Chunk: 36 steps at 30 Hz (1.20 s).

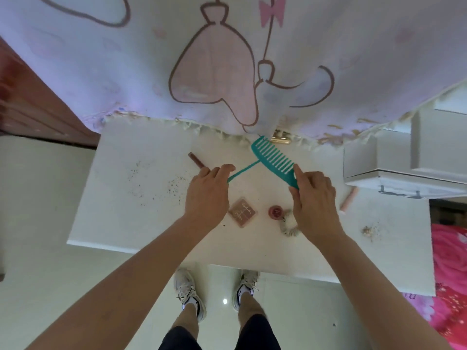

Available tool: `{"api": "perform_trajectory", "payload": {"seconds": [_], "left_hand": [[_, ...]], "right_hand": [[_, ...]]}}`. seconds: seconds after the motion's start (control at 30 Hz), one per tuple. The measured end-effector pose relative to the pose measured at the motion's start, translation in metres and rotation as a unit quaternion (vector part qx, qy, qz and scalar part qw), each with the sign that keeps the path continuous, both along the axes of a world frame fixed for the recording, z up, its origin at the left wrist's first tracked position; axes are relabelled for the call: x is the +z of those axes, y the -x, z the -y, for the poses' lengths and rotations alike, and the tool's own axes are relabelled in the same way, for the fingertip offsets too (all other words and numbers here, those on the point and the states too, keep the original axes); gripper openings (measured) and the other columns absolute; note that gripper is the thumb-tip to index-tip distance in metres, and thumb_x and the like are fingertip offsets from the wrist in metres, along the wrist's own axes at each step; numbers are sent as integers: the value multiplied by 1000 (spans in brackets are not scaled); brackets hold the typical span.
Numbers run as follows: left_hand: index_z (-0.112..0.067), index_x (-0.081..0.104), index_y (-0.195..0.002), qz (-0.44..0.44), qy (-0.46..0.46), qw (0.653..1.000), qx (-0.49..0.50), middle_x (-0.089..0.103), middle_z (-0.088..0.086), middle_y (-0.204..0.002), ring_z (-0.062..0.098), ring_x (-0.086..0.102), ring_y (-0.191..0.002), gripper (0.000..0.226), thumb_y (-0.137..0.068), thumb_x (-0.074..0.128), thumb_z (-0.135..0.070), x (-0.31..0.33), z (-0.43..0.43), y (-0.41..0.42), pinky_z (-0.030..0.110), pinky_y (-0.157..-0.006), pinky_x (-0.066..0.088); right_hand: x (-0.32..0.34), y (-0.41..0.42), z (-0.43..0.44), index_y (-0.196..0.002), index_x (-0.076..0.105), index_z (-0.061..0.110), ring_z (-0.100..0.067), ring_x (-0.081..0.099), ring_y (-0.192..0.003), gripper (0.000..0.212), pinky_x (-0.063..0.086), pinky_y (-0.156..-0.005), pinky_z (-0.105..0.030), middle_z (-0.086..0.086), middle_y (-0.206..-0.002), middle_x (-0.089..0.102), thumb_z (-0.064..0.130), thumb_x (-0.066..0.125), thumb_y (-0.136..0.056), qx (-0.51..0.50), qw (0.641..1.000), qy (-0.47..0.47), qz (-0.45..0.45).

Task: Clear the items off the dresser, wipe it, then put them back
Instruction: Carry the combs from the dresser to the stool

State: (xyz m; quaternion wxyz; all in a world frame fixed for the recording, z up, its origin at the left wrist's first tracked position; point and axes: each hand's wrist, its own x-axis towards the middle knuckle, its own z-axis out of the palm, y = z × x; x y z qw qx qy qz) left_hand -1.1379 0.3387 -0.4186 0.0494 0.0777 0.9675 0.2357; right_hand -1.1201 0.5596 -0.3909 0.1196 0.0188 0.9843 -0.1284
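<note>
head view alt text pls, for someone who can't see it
Two bare hands, left hand and right hand, hold a teal comb over a white dresser scattered with crumbs, a square compact and a hair tie.

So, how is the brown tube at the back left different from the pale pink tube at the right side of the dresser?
The brown tube is dark reddish-brown; the pale pink tube is light peach-pink. The brown tube lies next to the left hand, which partly covers one end of it; the pale pink tube lies in the open, beside the white drawer box. Both are slim sticks lying flat on the white dresser.
</note>
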Motion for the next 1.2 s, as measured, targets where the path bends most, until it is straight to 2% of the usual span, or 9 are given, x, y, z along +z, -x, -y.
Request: {"api": "perform_trajectory", "payload": {"seconds": [0.27,0.5,0.6,0.7,0.8,0.87,0.97,1.1,1.2], "left_hand": [[-22,63,-107,-69,-13,991,111,63,-1,-85,22,53,-80,19,-89,59,-18,104,73,-28,36,-63,48],[-24,54,-100,-125,-3,942,311,60,-5,-80,18,54,-65,11,-92,58,-30,170,176,-122,30,-55,40],[-30,49,-104,-146,1,898,415,60,-15,-86,7,55,-67,16,-93,59,-34,193,229,-194,20,-53,43],[-26,56,-103,-196,12,846,496,58,-14,-90,10,59,-77,15,-93,59,-37,213,285,-270,31,-61,54],[-19,61,-96,-251,51,797,547,52,-10,-81,9,52,-69,14,-92,62,-32,230,343,-351,24,-51,42],[-21,56,-92,-259,66,765,586,50,-12,-70,7,49,-59,8,-94,60,-28,240,382,-406,23,-47,34],[-27,45,-85,-269,69,716,641,50,-13,-58,7,49,-50,15,-98,52,-27,250,431,-488,26,-42,34],[-31,52,-91,-256,74,667,695,56,-14,-65,2,50,-50,9,-99,51,-25,252,476,-574,21,-44,31],[-30,63,-102,-247,73,624,738,64,-10,-73,3,51,-49,12,-96,56,-22,241,505,-619,19,-45,34]], "right_hand": [[83,-7,18,-150,35,12,-29,49,-107,50,45,-91,-38,-15,-123,46,17,47,-101,24,994,100,-23],[121,0,122,-151,33,13,-18,46,-101,51,46,-92,-33,-7,-119,41,15,46,-101,231,959,157,-44],[134,-17,207,-149,36,14,-18,49,-102,48,45,-93,-32,-5,-119,41,14,46,-101,332,922,194,-51],[152,-53,298,-145,42,13,-20,50,-108,47,41,-96,-28,-7,-119,44,9,47,-99,401,881,245,-58],[167,-103,397,-141,48,11,-21,54,-108,44,42,-100,-30,-7,-119,45,4,49,-97,472,833,280,-66],[178,-141,465,-140,49,12,-20,54,-108,44,39,-100,-24,-6,-119,44,5,49,-97,519,802,287,-65],[194,-203,566,-141,48,8,-21,52,-110,45,30,-97,-14,-9,-119,45,2,51,-96,592,746,297,-66],[204,-285,672,-140,49,11,-19,51,-114,44,27,-91,-6,-8,-122,46,3,50,-97,644,691,323,-55],[197,-329,733,-141,47,18,-17,47,-118,42,31,-94,-12,-4,-125,46,8,46,-100,689,652,314,-36]]}}
